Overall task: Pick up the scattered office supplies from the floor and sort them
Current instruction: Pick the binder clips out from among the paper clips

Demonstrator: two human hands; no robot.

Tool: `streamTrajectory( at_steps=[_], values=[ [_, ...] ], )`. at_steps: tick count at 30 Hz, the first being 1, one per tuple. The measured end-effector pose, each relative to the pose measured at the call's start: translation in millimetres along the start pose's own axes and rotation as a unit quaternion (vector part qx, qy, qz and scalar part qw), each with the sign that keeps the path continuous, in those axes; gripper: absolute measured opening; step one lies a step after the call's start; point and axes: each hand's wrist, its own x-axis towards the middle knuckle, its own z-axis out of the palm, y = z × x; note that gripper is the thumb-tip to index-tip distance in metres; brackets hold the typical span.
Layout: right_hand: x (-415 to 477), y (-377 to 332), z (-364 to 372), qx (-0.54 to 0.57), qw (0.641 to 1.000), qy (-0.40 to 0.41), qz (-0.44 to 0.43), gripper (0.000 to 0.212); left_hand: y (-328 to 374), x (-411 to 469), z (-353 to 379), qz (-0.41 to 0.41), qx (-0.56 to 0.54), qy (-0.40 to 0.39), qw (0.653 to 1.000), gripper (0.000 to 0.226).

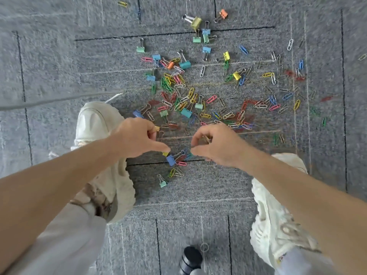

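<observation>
Over the carpet (59,56), both hands (137,135) reach down with fingers (158,146) pinched.

Both forearms bare, no sleeves, watch or rings visible. Left hand (137,135) and right hand (216,144) ungloved. Trousers (65,241) pale off-white, loose at the ankle. Left shoe (95,124): chunky cream-white trainer, smooth toe cap, white lace trailing, brown scuffing near the heel. Right shoe (278,221): cream-white, textured knit-like upper, thick ridged sole.
</observation>
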Motion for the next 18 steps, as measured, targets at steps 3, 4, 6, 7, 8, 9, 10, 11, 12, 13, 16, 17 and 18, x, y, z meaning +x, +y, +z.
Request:
streamTrajectory(
  at_steps=[3,4,6,7,8,9,10,11,12,13,16,17,18],
  values=[
    [8,-9,28,-0.220,0.973,0.004,-0.063,0.015,2,3,9,-0.019,0.091,-0.007,0.996,0.049],
    [10,-10,37,-0.262,0.962,0.009,-0.074,0.021,4,6,11,-0.026,0.122,-0.011,0.992,0.052],
    [14,-12,54,-0.323,0.941,0.020,-0.098,0.030,7,11,13,-0.052,0.141,-0.009,0.989,0.055],
    [16,-13,60,-0.343,0.932,0.026,-0.112,0.032,8,12,13,-0.065,0.138,-0.007,0.988,0.055],
    [18,-14,65,-0.357,0.925,0.032,-0.125,0.033,8,12,14,-0.073,0.136,-0.003,0.988,0.056],
    [20,-15,68,-0.368,0.919,0.038,-0.134,0.033,9,11,15,-0.078,0.138,0.001,0.987,0.058],
    [22,-16,69,-0.377,0.915,0.042,-0.137,0.033,9,10,16,-0.084,0.139,0.003,0.987,0.059],
    [23,-18,70,-0.383,0.913,0.044,-0.137,0.033,10,7,17,-0.088,0.137,0.004,0.987,0.058],
    [24,-19,70,-0.388,0.910,0.044,-0.139,0.034,10,5,18,-0.090,0.129,0.003,0.988,0.055],
    [25,-20,70,-0.396,0.906,0.045,-0.143,0.035,10,4,18,-0.090,0.115,0.001,0.989,0.052],
    [25,-22,68,-0.412,0.898,0.040,-0.149,0.031,6,4,18,-0.089,0.048,-0.013,0.995,0.045],
    [25,-21,68,-0.412,0.898,0.037,-0.149,0.029,4,4,18,-0.087,0.033,-0.016,0.995,0.044],
    [24,-19,67,-0.409,0.900,0.030,-0.146,0.027,2,4,18,-0.084,0.026,-0.022,0.996,0.044]
  ],
)
